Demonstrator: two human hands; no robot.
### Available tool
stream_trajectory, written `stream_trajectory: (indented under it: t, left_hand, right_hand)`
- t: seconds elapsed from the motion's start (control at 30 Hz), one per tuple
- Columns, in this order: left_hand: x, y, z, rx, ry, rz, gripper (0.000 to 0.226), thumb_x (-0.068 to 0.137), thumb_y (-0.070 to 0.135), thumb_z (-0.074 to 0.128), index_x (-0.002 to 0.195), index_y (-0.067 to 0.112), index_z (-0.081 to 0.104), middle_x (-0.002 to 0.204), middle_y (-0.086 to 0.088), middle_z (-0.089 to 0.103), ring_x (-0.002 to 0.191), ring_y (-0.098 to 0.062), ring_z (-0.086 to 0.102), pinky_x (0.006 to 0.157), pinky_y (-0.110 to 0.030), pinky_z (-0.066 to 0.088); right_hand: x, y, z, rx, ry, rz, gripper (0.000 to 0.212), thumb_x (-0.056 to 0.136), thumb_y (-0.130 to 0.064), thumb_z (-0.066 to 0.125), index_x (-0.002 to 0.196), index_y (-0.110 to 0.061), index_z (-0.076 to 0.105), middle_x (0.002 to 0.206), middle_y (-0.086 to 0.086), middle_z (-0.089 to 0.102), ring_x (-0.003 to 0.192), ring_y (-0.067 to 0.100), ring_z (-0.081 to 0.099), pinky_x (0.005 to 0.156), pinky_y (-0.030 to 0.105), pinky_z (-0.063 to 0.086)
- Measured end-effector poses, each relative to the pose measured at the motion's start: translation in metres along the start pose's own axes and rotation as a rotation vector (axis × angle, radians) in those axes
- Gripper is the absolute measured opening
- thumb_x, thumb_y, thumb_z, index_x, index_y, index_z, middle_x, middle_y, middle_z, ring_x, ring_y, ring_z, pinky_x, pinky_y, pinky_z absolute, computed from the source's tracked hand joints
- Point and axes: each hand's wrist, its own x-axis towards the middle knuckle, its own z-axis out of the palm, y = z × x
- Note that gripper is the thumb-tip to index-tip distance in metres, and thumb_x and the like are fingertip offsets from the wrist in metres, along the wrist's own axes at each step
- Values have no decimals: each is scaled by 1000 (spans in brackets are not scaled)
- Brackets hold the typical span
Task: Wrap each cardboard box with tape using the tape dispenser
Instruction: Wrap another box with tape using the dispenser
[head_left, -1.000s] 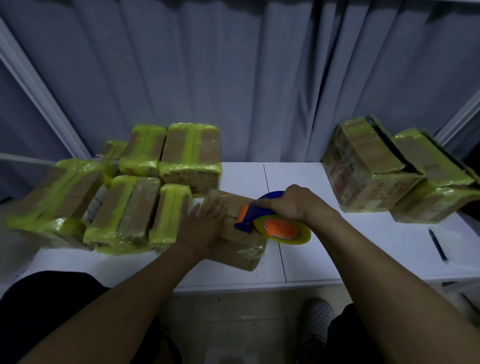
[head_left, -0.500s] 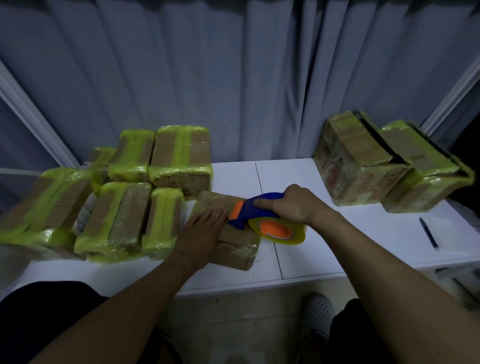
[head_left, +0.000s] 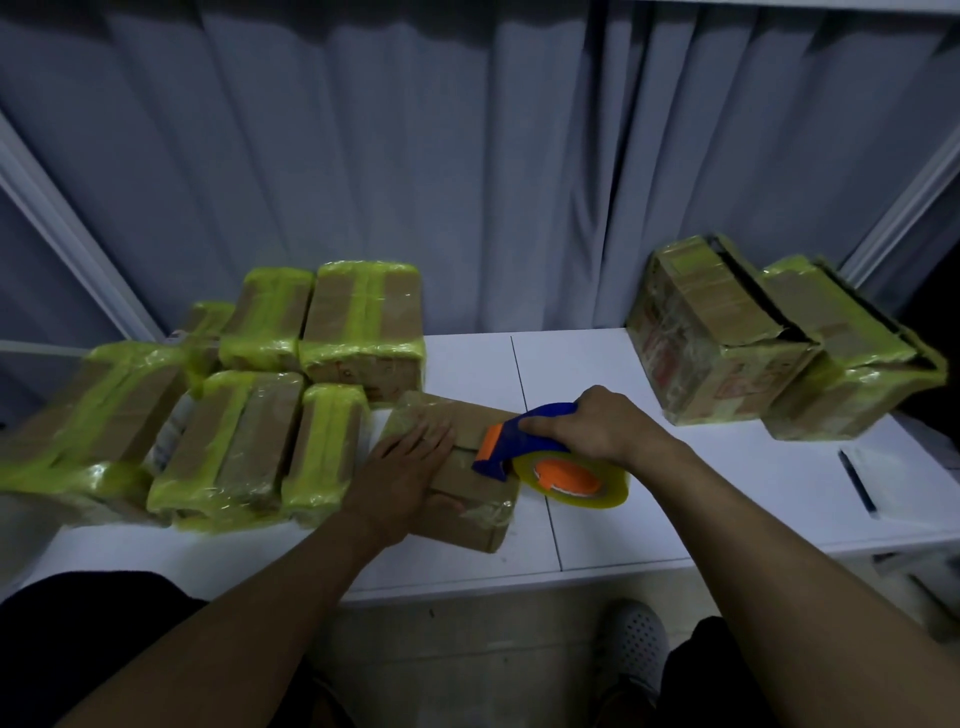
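A brown cardboard box (head_left: 470, 512) lies on the white table (head_left: 613, 530) in front of me. My left hand (head_left: 402, 475) rests flat on its top, fingers spread, thumb over the near edge. My right hand (head_left: 602, 423) grips the blue handle of the tape dispenser (head_left: 524, 441), whose orange-fronted head presses on the box's right end. The yellowish tape roll (head_left: 571, 480) with an orange core hangs just off the box's right side.
Several boxes wrapped in yellow-green tape (head_left: 223, 410) crowd the table's left side. Two larger taped boxes (head_left: 779, 343) sit at the back right. A dark pen (head_left: 857, 480) lies on a white sheet at the right edge. Grey curtain behind.
The dispenser head has stayed on the box's right end, shifting only slightly; my left hand keeps holding the box down. The view has moved a little.
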Motion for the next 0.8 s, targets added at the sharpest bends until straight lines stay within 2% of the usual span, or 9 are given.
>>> stream_trajectory:
  t: [0.1,0.17,0.2,0.27,0.33,0.47,0.57,0.67,0.8]
  left_hand:
    - [0,-11,-7,-7,-65,-4,130,55,92,-28,159,21,4,165,5,-1,153,-19,-3,119,-38,-10]
    - [4,-19,-7,13,-92,-22,123,61,95,-12,159,21,-2,165,5,-7,151,-20,-13,111,-38,-26]
    - [7,-21,-5,39,-98,-28,114,71,93,6,159,21,-4,166,5,-8,151,-21,-15,110,-40,-26]
    - [12,-18,3,43,-113,-19,104,85,76,46,158,22,-5,166,5,-8,152,-22,-12,119,-46,-11]
    - [15,-10,10,-7,-111,10,101,87,60,61,159,23,0,166,3,-1,153,-25,0,122,-48,4]
    - [12,-3,17,33,-4,1,95,84,80,36,158,22,19,164,1,20,150,-25,21,119,-49,12]
    - [11,-3,10,-20,-17,13,101,76,83,13,158,24,12,164,5,11,152,-23,14,121,-46,8]
    - [10,3,5,-27,-32,25,124,59,93,-21,158,25,9,163,7,7,151,-20,10,121,-45,7]
    - [9,3,6,-42,-33,-1,126,60,94,-22,158,25,17,165,3,12,151,-22,17,121,-45,10]
  right_hand:
    - [5,-7,5,32,-27,-4,66,79,-74,68,103,-13,62,84,-1,60,80,18,62,60,25,42]
    - [6,-12,8,47,-28,-4,61,81,-72,68,98,-13,61,81,-1,59,75,15,59,57,24,39]
    - [6,-14,9,49,-19,-7,61,81,-71,69,97,-13,61,81,0,59,74,15,59,56,24,39]
    - [7,-15,9,50,-6,-9,63,80,-72,69,99,-12,63,83,1,61,76,16,60,57,24,41]
    - [6,-14,9,63,-8,4,65,79,-72,70,100,-11,63,84,1,61,76,16,61,57,24,41]
    - [1,-6,9,112,3,25,63,80,-70,70,98,-10,65,82,2,63,76,17,62,57,25,40]
    - [0,0,4,207,9,23,63,77,-70,73,98,-11,68,89,6,70,84,21,68,64,29,50]
    - [-4,5,2,168,-3,9,63,77,-72,72,97,-12,69,91,6,72,83,21,69,70,31,53]
    - [-11,16,-12,170,13,13,60,76,-70,74,90,-12,72,86,6,74,80,20,71,69,32,53]
